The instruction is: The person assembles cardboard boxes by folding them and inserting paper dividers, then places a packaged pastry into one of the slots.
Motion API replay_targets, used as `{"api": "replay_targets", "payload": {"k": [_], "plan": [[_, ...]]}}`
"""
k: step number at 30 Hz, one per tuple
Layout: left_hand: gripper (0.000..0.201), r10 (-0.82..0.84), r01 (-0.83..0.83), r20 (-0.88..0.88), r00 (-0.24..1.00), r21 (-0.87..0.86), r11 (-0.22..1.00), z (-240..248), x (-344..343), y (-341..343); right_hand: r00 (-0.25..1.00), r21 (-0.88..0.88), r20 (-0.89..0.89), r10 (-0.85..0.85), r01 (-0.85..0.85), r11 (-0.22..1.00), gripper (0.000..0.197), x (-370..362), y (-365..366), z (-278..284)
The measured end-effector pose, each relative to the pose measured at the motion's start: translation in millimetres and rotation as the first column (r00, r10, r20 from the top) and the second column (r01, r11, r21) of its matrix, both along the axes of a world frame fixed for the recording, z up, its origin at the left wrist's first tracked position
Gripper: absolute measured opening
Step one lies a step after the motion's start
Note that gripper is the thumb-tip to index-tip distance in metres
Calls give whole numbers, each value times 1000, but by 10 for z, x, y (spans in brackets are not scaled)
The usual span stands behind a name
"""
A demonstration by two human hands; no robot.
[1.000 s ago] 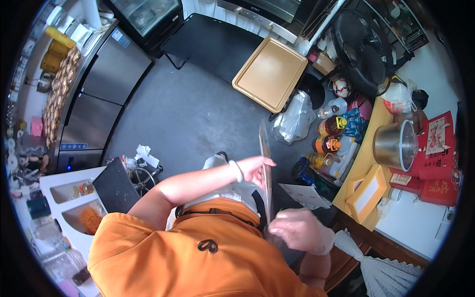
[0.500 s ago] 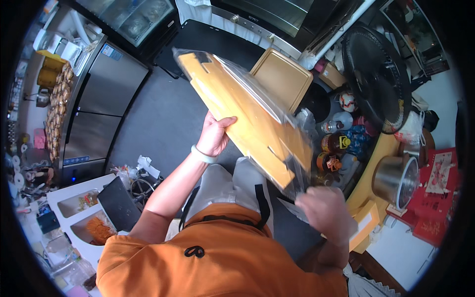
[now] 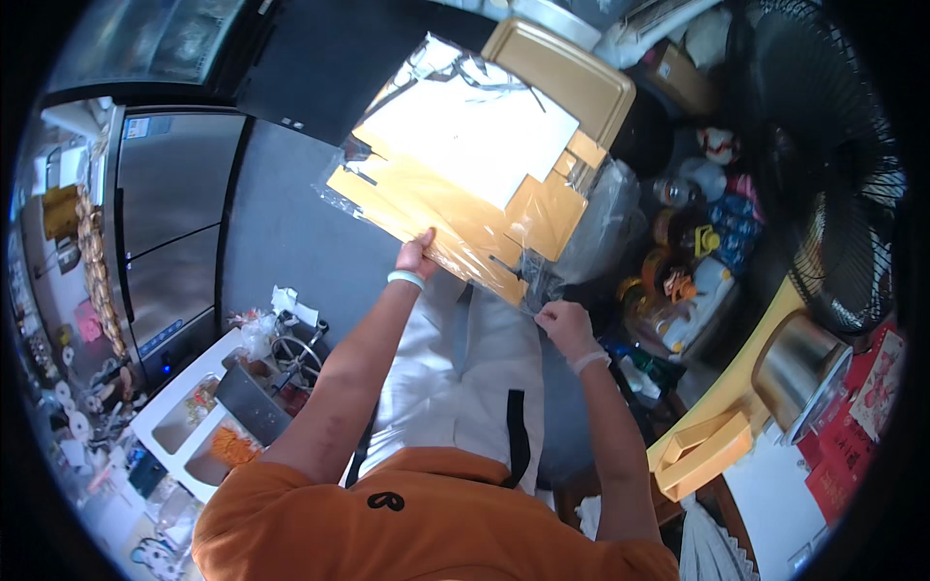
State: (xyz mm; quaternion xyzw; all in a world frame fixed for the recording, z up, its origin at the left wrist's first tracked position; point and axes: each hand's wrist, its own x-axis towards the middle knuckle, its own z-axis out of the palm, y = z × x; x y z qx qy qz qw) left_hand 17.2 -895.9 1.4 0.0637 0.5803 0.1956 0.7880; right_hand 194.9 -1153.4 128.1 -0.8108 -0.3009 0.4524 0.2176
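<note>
Held out in front of me is a flat pack of yellow folded cardboard (image 3: 431,208) in clear plastic wrapping (image 3: 603,228). A bright white panel (image 3: 475,131) takes up its far part and catches glare. My left hand (image 3: 415,259) is closed on the pack's near edge, thumb on top. At the near right corner, my right hand (image 3: 569,331) pinches the loose end of the plastic wrapping with its fingertips. Below the pack are my legs in pale trousers.
Past the pack lie a tan rectangular tray (image 3: 567,73) and a black table (image 3: 320,63). On the right stand a black fan (image 3: 823,184), several bottles (image 3: 678,281) and a steel pot (image 3: 799,368). A steel refrigerator (image 3: 179,223) and a white divided bin (image 3: 179,421) are on the left.
The pack has tilted so its white panel now shows. My right hand has moved left and forward from beside the pack to its corner plastic. My left hand keeps its grip.
</note>
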Motion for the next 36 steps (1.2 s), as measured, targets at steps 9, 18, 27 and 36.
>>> {"api": "replay_targets", "payload": {"k": [9, 18, 27, 36], "plan": [[38, -72, 69, -48, 996, -63, 996, -136, -176, 245, 771, 20, 69, -633, 634, 773, 34, 148, 381, -999], [33, -139, 139, -120, 983, -11, 990, -516, -125, 511, 309, -184, -394, -866, 896, 404, 11, 83, 314, -1853], [72, -162, 878, -916, 368, 285, 384, -476, 7, 150, 494, -31, -22, -869, 869, 494, 17, -80, 233, -2093], [58, -531, 925, -792, 300, 377, -40, -73, 394, -840, 407, -93, -190, -893, 898, 429, 16, -187, 379, -2173]]}}
